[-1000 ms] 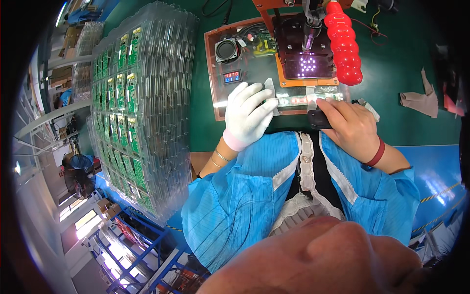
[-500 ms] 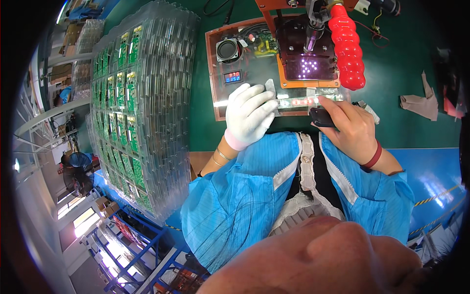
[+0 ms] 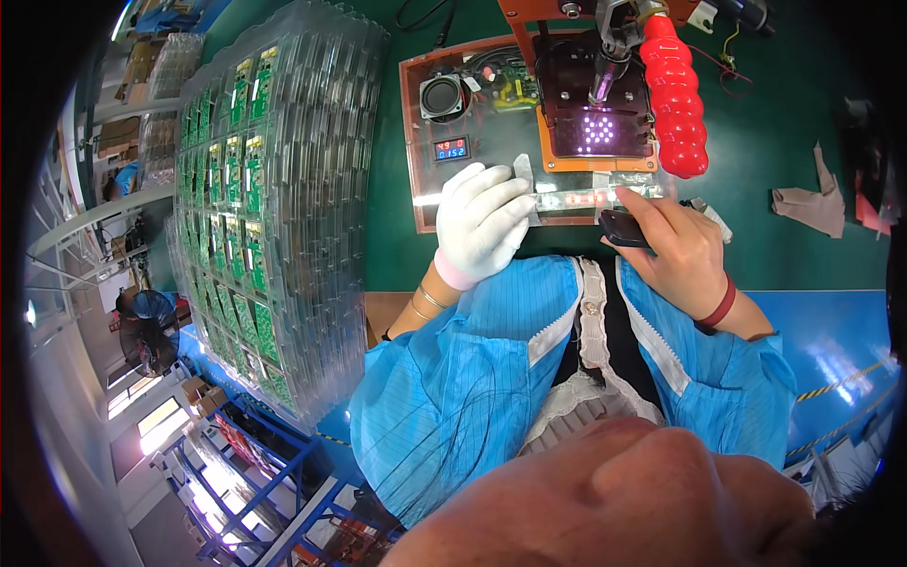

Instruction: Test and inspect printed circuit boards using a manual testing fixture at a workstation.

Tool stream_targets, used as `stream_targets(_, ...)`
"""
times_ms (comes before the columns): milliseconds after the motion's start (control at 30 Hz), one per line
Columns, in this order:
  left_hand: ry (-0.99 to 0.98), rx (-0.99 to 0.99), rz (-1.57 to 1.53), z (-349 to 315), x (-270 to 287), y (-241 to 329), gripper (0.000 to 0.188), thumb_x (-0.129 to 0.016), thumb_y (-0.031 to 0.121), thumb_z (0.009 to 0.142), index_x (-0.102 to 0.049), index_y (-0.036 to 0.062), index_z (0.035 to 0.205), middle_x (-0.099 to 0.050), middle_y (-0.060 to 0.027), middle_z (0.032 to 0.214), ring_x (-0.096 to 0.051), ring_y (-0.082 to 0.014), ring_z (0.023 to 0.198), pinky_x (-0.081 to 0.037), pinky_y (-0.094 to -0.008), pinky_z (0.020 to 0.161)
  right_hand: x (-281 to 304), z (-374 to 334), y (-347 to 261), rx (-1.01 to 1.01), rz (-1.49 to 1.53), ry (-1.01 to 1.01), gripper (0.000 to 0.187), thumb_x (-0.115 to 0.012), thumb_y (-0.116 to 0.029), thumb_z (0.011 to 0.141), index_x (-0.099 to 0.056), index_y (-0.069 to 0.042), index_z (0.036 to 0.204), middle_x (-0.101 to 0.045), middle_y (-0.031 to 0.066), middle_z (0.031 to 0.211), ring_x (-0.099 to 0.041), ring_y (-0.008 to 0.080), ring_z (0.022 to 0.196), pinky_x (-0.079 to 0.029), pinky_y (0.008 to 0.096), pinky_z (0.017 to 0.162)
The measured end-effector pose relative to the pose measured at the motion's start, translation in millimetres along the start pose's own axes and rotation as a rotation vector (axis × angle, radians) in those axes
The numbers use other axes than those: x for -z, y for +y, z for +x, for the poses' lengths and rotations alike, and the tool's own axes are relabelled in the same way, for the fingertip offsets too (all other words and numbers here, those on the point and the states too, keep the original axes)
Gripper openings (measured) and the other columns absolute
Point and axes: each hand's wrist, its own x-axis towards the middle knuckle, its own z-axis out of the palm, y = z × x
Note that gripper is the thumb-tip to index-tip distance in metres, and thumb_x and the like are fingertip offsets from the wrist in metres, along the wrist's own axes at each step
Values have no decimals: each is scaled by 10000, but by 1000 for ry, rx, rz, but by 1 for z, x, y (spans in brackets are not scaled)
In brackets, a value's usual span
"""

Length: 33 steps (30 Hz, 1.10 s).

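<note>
My left hand [image 3: 480,222], in a white glove, lies with fingers stretched out at the left end of a strip of lights [image 3: 584,199], some glowing red. The strip runs along the front of a transparent test box [image 3: 421,210] with an orange-red border. My bare right hand [image 3: 682,244] holds a small black, rounded handheld piece [image 3: 626,228], its kind partly hidden by the fingers. The index fingertip reaches the strip's right part. Behind the hands, a dark panel [image 3: 597,130] on an orange base shows glowing purple-white dots, below a metal clamp [image 3: 605,80].
A red ribbed handle [image 3: 675,99] hangs right of the panel. The box holds a round speaker [image 3: 441,97] and a lit meter [image 3: 451,149]. Tall stacked clear trays [image 3: 326,189] with green circuit boards stand at left. A beige cloth [image 3: 811,203] lies at right on the green mat [image 3: 756,246].
The meter's red readout differs, and the dot pattern on the panel has changed slightly. Fewer lights glow on the strip. Both hands keep nearly the same place.
</note>
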Motion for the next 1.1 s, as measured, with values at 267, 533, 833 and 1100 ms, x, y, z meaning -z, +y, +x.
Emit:
stream_targets(267, 18, -20, 38, -1, -3, -2, 279, -745, 110, 740, -725, 48, 1011, -724, -106, 1066, -678, -324, 983, -520, -481, 892, 0, 0, 0, -7, 9, -3, 591, -891, -216, 729, -685, -85, 1267, -683, 99, 903, -688, 270, 724, -542, 371, 627)
stream_targets(533, -6, 12, 14, -1, 0, 0, 226, -743, 99, 780, -735, 28, 994, -726, -139, 1055, -676, -358, 992, -525, -483, 880, 0, 0, 0, 5, 10, 1, 595, -890, -222, 738, -679, -80, 1275, -679, 103, 899, -687, 273, 726, -541, 373, 626)
stream_targets(833, 0, -2, 11, 1, 0, -1, 230, -738, 98, 761, -729, 10, 973, -725, -152, 1034, -679, -365, 945, -528, -481, 825, 0, -1, -1, -10, -6, -9, 587, -892, -229, 739, -683, -69, 1264, -675, 100, 891, -683, 268, 716, -534, 367, 616)
stream_targets(1100, 16, -3, 28, 0, -1, 0, 218, -738, 89, 775, -728, 13, 979, -726, -146, 1039, -676, -362, 953, -533, -472, 831, -1, -1, -1, -9, -10, -2, 587, -892, -235, 745, -683, -63, 1265, -679, 94, 879, -682, 260, 710, -530, 364, 618)
